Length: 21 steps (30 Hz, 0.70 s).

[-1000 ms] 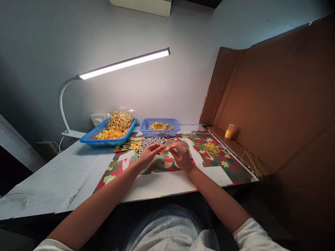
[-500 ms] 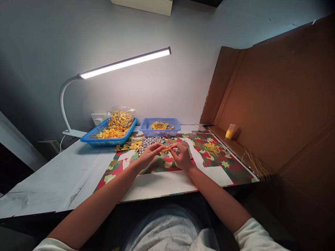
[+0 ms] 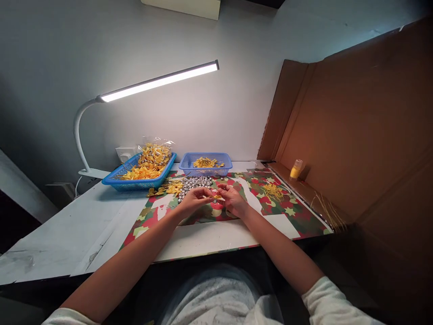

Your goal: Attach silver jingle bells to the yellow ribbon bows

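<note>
Above the patterned sheet, my left hand (image 3: 196, 201) pinches a small yellow ribbon piece (image 3: 217, 197) between thumb and fingers. My right hand (image 3: 236, 202) meets it from the other side, its fingers closed at the same piece; the exact grip is too small to make out. Just beyond my left hand lies a heap of shiny silver balls, like small bells (image 3: 195, 182). Left of that heap are loose yellow ribbon pieces (image 3: 173, 188) with thin stems.
A blue basket (image 3: 138, 184) heaped with yellow pieces and a plastic bag stands back left. Another blue basket (image 3: 205, 172) holds more. Yellow strings (image 3: 272, 191) lie right, near a small yellow-filled bottle (image 3: 296, 169). A lamp (image 3: 160, 82) hangs overhead; cardboard (image 3: 355, 122) walls the right side.
The fingers of my right hand have shifted and spread a little around the yellow piece. My left hand keeps its pinch in nearly the same place.
</note>
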### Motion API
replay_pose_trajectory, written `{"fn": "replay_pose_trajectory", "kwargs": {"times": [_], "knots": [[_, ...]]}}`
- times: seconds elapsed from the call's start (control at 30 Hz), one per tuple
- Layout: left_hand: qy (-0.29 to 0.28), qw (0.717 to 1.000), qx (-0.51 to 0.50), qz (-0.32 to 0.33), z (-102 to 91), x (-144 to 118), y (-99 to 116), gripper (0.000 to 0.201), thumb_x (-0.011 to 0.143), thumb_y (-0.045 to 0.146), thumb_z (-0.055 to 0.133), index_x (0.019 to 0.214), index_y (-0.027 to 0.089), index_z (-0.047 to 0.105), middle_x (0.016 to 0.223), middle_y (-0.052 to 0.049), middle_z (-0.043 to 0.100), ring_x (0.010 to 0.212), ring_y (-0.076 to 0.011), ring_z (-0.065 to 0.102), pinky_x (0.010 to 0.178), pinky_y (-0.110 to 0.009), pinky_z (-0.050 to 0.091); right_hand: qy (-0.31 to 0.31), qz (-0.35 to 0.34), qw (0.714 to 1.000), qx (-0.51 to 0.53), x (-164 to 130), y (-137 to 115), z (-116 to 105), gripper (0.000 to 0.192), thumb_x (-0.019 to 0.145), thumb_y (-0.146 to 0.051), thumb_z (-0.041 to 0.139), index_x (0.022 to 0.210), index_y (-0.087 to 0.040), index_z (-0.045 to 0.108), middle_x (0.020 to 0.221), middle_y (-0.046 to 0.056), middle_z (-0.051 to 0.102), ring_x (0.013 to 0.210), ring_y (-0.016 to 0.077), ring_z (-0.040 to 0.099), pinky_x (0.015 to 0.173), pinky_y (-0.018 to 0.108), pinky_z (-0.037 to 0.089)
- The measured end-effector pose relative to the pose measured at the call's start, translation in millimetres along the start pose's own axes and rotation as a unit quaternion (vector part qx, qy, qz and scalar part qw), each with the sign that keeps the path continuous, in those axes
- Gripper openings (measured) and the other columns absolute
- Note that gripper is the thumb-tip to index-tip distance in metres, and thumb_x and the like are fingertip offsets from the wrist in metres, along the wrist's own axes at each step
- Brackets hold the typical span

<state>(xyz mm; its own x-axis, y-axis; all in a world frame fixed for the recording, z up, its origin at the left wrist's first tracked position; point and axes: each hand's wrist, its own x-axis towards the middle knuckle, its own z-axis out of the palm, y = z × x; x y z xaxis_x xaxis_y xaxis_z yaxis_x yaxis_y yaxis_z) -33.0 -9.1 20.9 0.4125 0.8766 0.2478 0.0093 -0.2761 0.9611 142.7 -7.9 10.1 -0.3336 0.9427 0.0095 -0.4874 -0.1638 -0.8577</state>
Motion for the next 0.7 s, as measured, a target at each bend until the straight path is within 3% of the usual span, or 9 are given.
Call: {"fn": "replay_pose_trajectory", "kwargs": {"times": [0.1, 0.27, 0.57, 0.7], "knots": [[-0.002, 1.0, 0.002, -0.001, -0.3, -0.3, 2.3, 0.029, 0.06, 0.038, 0.079, 0.067, 0.015, 0.061, 0.075, -0.001, 0.062, 0.072, -0.0133, 0.056, 0.069, -0.026, 0.044, -0.007, 0.037, 0.998, 0.059, -3.7, -6.9, -2.0, 0.026, 0.069, -0.021, 0.074, 0.085, -0.022, 0.055, 0.071, -0.006, 0.061, 0.065, 0.0078, 0.056, 0.067, 0.024, 0.044], [-0.008, 1.0, 0.011, -0.008, -2.2, 0.8, 0.5, 0.031, 0.059, 0.037, 0.079, 0.062, 0.015, 0.058, 0.069, 0.001, 0.057, 0.065, -0.011, 0.051, 0.063, -0.024, 0.041, 0.005, 0.038, 0.992, 0.121, -6.1, -15.1, -4.9, 0.018, 0.075, -0.015, 0.067, 0.082, -0.022, 0.051, 0.066, -0.008, 0.058, 0.057, 0.0063, 0.051, 0.064, 0.025, 0.045], [-0.039, 0.997, -0.059, -0.033, -0.1, 0.2, 3.6, 0.027, 0.065, 0.038, 0.075, 0.077, 0.016, 0.065, 0.084, -0.003, 0.061, 0.083, -0.0164, 0.056, 0.076, -0.027, 0.044, 0.024, 0.051, 0.996, 0.069, 0.1, -2.2, -3.2, 0.028, 0.07, -0.018, 0.073, 0.086, -0.022, 0.051, 0.072, -0.006, 0.062, 0.061, 0.0079, 0.056, 0.056, 0.022, 0.044], [-0.011, 0.991, -0.1, -0.087, 2.3, 2.9, 1.0, 0.028, 0.069, 0.042, 0.072, 0.077, 0.017, 0.064, 0.084, -0.004, 0.062, 0.081, -0.0158, 0.057, 0.071, -0.026, 0.045, 0.024, 0.06, 0.996, 0.068, 3.2, 0.9, -4.9, 0.026, 0.069, -0.016, 0.073, 0.082, -0.02, 0.051, 0.071, -0.006, 0.061, 0.056, 0.0064, 0.054, 0.052, 0.019, 0.041]]}}
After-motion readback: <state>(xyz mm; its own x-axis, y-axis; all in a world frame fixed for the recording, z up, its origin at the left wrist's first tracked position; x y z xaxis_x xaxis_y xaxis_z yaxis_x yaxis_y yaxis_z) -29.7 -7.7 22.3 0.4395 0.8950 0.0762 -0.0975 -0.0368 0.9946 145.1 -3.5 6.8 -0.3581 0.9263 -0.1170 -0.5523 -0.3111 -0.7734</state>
